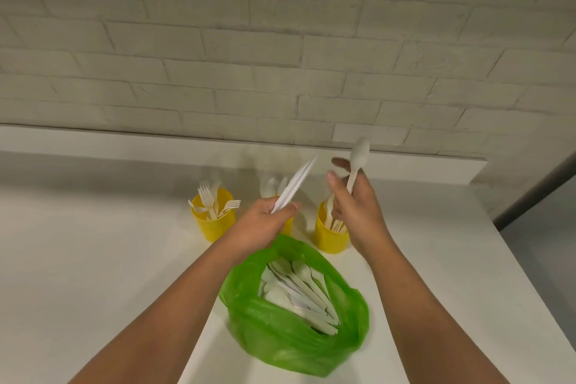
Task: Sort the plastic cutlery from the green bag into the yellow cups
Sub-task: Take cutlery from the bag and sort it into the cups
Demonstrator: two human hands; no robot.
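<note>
An open green bag lies on the white counter with several white spoons and knives inside. My left hand grips white plastic knives, their tips pointing up and right, above the middle yellow cup, which my hand mostly hides. My right hand holds a white spoon upright, bowl up, just above the right yellow cup, which holds spoons. The left yellow cup holds several forks.
The white counter runs to a white brick wall behind the cups. Its right edge drops off close to my right arm. The three cups stand in a row just behind the bag.
</note>
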